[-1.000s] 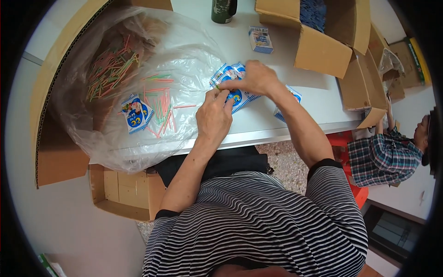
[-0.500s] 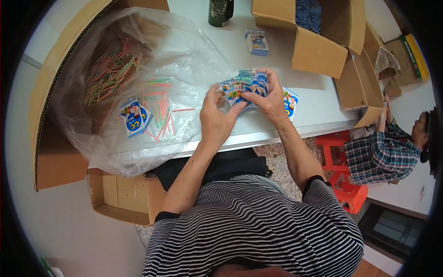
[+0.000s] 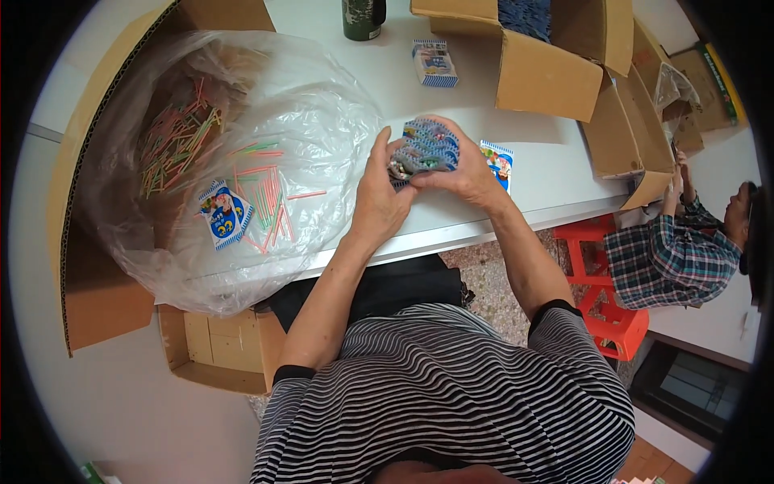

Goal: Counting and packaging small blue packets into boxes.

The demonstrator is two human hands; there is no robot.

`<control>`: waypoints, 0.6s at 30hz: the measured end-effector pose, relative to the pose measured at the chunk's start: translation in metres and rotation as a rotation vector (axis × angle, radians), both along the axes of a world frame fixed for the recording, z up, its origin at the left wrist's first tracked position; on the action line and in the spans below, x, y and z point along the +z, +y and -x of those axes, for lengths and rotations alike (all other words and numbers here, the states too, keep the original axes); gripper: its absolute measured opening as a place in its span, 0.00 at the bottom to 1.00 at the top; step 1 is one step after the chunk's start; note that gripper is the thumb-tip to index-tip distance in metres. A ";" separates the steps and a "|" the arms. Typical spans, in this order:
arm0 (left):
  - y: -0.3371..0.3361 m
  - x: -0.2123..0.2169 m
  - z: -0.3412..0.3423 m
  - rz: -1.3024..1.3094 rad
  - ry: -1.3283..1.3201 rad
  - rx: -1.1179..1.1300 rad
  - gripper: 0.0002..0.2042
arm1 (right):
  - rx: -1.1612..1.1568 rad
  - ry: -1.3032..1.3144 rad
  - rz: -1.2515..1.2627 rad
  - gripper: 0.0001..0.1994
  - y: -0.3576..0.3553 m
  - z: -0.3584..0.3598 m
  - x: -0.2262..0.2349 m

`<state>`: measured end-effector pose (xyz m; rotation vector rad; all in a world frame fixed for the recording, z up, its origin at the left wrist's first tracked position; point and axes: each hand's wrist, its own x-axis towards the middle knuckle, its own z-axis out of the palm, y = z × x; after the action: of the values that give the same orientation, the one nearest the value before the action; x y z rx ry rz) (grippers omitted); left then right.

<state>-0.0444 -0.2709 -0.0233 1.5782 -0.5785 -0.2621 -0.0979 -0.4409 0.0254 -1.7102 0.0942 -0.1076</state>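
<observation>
Both hands meet above the white table [image 3: 556, 173]. My left hand [image 3: 377, 198] and my right hand [image 3: 463, 173] together grip a small blue printed packet [image 3: 423, 149], fingers wrapped around its sides. Just right of my right hand another blue printed packet [image 3: 498, 164] lies flat on the table. To the left a large clear plastic bag [image 3: 242, 161] spreads open, holding several thin coloured sticks [image 3: 266, 198] and one blue packet [image 3: 226, 214].
A small blue box [image 3: 435, 63] and a dark bottle [image 3: 363, 16] stand at the back of the table. Open cardboard boxes [image 3: 556, 64] crowd the right side. A person in a plaid shirt [image 3: 669, 258] sits at the right beside a red stool [image 3: 605, 298].
Both hands have lifted the packet off the table and drawn it closer together. My left hand moved from the bag's edge up onto the packet.
</observation>
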 end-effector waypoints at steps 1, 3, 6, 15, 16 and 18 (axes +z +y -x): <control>-0.001 0.001 -0.002 -0.103 -0.036 -0.007 0.41 | -0.002 -0.002 -0.001 0.39 -0.001 -0.001 0.001; -0.002 0.003 -0.004 -0.206 -0.073 -0.016 0.42 | 0.012 0.185 -0.005 0.37 -0.004 -0.004 0.003; -0.005 0.012 0.001 -0.177 -0.181 0.004 0.45 | 0.058 0.066 -0.067 0.36 -0.007 -0.001 0.005; -0.006 0.005 -0.002 -0.161 -0.055 0.004 0.49 | 0.043 0.040 0.111 0.40 -0.014 -0.001 0.012; -0.006 0.004 -0.001 -0.201 -0.111 0.035 0.44 | 0.039 0.040 0.112 0.40 -0.013 0.000 0.010; -0.008 0.005 0.000 -0.223 -0.173 0.044 0.38 | 0.019 0.053 0.132 0.34 -0.012 0.004 0.004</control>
<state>-0.0447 -0.2790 -0.0182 1.8402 -0.6650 -0.1613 -0.1020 -0.4533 0.0290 -1.8457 0.1116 -0.0553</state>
